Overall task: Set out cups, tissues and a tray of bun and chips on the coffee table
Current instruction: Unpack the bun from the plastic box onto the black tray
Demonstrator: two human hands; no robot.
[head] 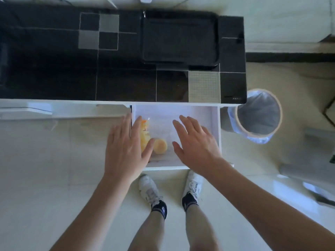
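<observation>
Progress looks early: black rectangular plastic tray (180, 37) sits bare on the dark tiled surface (54, 69), no cups or tissues visible. Round yellow bun (160, 146) and clear bag of yellow chips (145, 135) lie in the open white drawer (208, 115). Left hand (125, 147) and right hand (195, 144) hover spread above it, each grip released, bun between them.
</observation>
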